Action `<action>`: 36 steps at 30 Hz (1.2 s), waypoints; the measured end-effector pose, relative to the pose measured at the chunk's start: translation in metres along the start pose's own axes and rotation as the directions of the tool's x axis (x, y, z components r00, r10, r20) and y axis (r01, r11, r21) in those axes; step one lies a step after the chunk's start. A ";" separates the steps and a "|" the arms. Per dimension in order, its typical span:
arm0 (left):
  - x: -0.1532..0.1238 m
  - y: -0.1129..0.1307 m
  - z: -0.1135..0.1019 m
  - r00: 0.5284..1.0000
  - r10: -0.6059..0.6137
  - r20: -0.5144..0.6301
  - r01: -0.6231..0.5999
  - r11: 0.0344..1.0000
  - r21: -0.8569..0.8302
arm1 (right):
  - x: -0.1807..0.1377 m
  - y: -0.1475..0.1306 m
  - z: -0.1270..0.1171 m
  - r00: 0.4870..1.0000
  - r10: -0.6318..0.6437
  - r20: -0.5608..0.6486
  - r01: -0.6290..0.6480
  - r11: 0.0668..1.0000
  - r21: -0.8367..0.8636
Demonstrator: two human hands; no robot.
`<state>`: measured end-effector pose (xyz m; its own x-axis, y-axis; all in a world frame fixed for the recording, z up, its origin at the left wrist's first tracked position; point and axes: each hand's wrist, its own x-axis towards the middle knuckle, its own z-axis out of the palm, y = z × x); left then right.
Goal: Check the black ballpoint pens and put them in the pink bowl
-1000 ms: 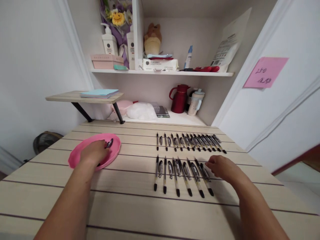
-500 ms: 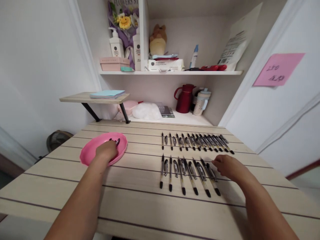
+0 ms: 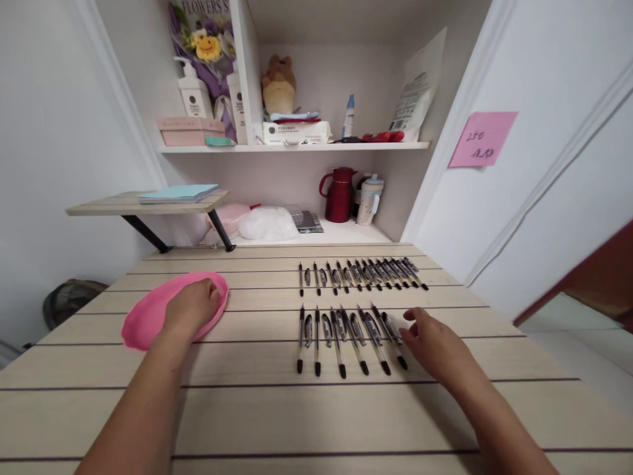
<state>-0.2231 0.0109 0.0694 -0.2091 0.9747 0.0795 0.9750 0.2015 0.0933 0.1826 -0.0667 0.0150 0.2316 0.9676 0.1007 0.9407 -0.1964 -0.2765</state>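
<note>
Right hand (image 3: 435, 346) had parted its fingers since the earlier frame. Bare tabletop (image 3: 262, 359) separated the pink dish (image 3: 148, 315) from the near-row pens (image 3: 354, 340), just left of that hand. Left hand (image 3: 192, 303) curled over the dish; grip undeterminable.

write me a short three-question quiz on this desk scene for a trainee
1. Which hand is at the shallow, pink, wavy-rimmed dish?
2. True or false: the glossy, dark red, handled jug stands left of the speckled, cream, blue-lidded bottle in the picture.
3. How are the slim, clear-and-black pens laid out? a) one heap b) two rows c) a ring

Key:
1. The left hand
2. True
3. b
</note>
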 end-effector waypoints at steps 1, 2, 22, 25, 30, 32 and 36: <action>-0.003 0.004 -0.001 0.999 0.013 -0.037 -0.014 1.000 -0.013 | -0.006 -0.002 0.005 0.999 0.023 -0.037 -0.023 1.000 0.011; -0.005 0.008 -0.002 0.997 0.030 -0.076 -0.032 0.999 -0.032 | -0.012 -0.003 0.009 0.998 0.033 -0.052 -0.033 0.999 0.013; -0.131 0.160 0.048 0.727 0.576 0.374 0.524 -0.114 -0.844 | -0.065 -0.064 0.012 0.961 -0.218 -0.169 0.275 0.795 0.541; -0.127 0.155 0.044 0.719 0.564 0.405 0.545 -0.096 -0.833 | -0.046 -0.029 0.008 0.976 -0.012 -0.218 0.087 0.938 0.334; -0.128 0.150 0.048 0.719 0.578 0.386 0.497 -0.041 -0.867 | -0.018 0.004 0.017 0.982 0.083 -0.168 -0.059 0.988 0.144; -0.130 0.149 0.052 0.696 0.611 0.378 0.492 -0.023 -0.870 | -0.014 0.003 0.024 0.986 0.065 -0.153 -0.048 0.992 0.115; -0.133 0.147 0.057 0.647 0.666 0.371 0.517 -0.027 -0.855 | -0.015 0.003 0.028 0.990 0.045 -0.133 -0.031 0.993 0.111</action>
<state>-0.0472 -0.0838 0.0161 0.5419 0.8011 -0.2541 -0.1983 0.4157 0.8876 0.1750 -0.0775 -0.0141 0.3052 0.9278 0.2146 0.8997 -0.2071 -0.3842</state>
